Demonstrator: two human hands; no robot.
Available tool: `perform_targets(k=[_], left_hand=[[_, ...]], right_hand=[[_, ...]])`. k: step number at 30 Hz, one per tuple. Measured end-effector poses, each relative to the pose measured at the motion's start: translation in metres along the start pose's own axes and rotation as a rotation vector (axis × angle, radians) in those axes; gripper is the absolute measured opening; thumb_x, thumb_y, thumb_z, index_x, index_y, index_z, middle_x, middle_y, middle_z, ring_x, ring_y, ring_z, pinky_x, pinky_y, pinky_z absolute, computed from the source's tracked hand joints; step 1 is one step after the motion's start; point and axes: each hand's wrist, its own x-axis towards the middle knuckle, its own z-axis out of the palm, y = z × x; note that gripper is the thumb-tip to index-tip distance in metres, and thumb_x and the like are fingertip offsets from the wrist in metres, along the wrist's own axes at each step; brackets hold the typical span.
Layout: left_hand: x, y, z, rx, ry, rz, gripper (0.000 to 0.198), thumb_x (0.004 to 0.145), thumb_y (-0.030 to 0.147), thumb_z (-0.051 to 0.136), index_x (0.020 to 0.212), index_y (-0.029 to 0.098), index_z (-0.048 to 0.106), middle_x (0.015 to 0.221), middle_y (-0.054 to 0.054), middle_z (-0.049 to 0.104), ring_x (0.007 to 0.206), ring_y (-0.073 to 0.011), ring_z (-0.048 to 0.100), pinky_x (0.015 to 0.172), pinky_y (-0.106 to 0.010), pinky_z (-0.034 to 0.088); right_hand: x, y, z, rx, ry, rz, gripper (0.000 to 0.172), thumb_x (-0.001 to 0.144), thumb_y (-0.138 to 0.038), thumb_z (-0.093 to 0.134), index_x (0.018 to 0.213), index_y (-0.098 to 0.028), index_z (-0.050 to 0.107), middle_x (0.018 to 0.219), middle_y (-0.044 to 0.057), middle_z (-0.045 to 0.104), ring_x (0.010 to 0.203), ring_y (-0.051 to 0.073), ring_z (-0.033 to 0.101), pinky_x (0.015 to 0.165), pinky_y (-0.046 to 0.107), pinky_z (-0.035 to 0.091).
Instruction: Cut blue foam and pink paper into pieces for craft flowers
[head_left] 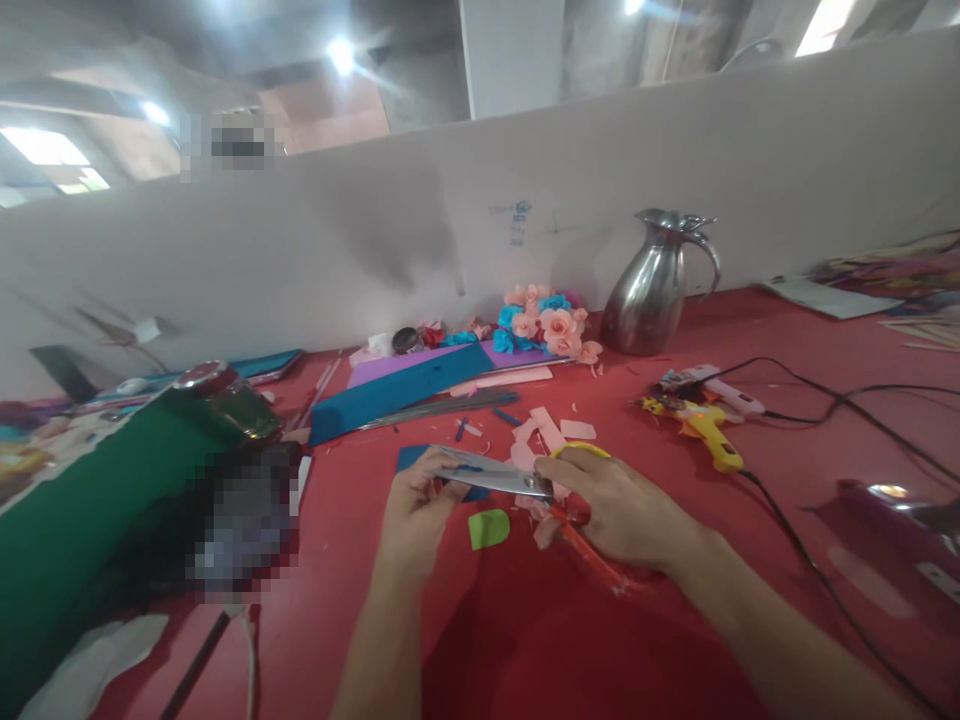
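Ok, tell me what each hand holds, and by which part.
The right hand grips scissors by the handles; the left hand pinches blue paper, exactly where is unclear.

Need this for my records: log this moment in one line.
left hand: holds blue paper | right hand: holds scissors at the paper | nearby: green piece, pink scraps | beyond: jug, flowers

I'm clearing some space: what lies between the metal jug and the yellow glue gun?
In the head view, a pale pink glue gun lies between the metal jug and the yellow glue gun.
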Motion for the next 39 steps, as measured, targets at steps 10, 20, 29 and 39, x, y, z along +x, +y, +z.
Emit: perform_targets(k=[10,20,29,39], left_hand=[[0.001,0.002,-0.005,-0.101,0.078,-0.087,0.017,0.057,0.027,0.078,0.07,0.017,0.072,0.069,-0.002,0.062,0.065,-0.014,0.056,0.06,-0.026,0.047],[0.002,0.001,-0.003,0.292,0.059,-0.026,0.019,0.063,0.022,0.072,0.082,0.021,0.069,0.082,-0.003,0.068,0.077,-0.0177,0.06,0.071,-0.028,0.045],[0.005,-0.006,0.006,0.347,-0.07,-0.028,0.014,0.078,0.024,0.056,0.088,0.02,0.064,0.085,-0.002,0.063,0.078,-0.0162,0.056,0.071,-0.027,0.041],[-0.001,-0.006,0.029,0.032,-0.28,-0.233,0.036,0.075,0.034,0.064,0.107,0.02,0.055,0.061,0.004,0.053,0.053,-0.0106,0.048,0.054,-0.023,0.036]], right_hand=[[-0.001,-0.002,-0.002,0.009,-0.038,0.003,0.022,0.081,-0.012,0.048,0.098,-0.023,0.055,0.089,0.004,0.062,0.082,0.017,0.056,0.065,0.023,0.04],[0.009,0.013,0.008,-0.323,-0.006,0.415,0.024,0.082,-0.026,0.048,0.105,-0.021,0.053,0.083,0.007,0.064,0.073,0.022,0.062,0.056,0.025,0.03],[0.003,0.021,0.005,-0.487,0.043,0.487,0.026,0.08,-0.021,0.05,0.103,-0.02,0.061,0.096,0.012,0.063,0.09,0.028,0.059,0.07,0.034,0.04],[0.018,-0.012,0.028,1.152,-0.136,0.417,0.033,0.076,-0.049,0.059,0.075,-0.016,0.062,0.069,0.004,0.068,0.059,0.013,0.061,0.059,0.026,0.047]])
